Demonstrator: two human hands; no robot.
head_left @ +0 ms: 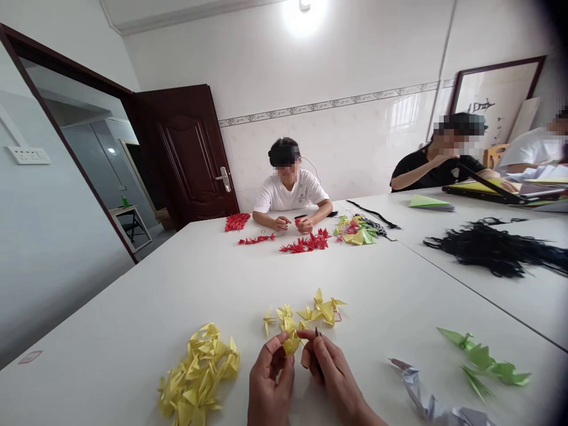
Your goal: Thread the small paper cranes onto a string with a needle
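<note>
My left hand (273, 378) pinches a folded yellow paper crane (291, 343) between thumb and fingers, low in the middle of the view. Close beside it on the right, my right hand (331, 367) is closed, its index finger reaching to the crane. A small dark pointed tip shows at its thumb; what it belongs to, I cannot make out. Just beyond my hands lies a loose row of yellow paper cranes (326, 310). Left of my hands is a larger heap of yellow paper cranes (195, 378).
White paper cranes (426, 402) and green paper cranes (492, 361) lie to the right. Across the white table (177, 290), a person (288, 189) handles red paper cranes (306, 242). Black strands (497, 248) and a second person (435, 160) are at the far right.
</note>
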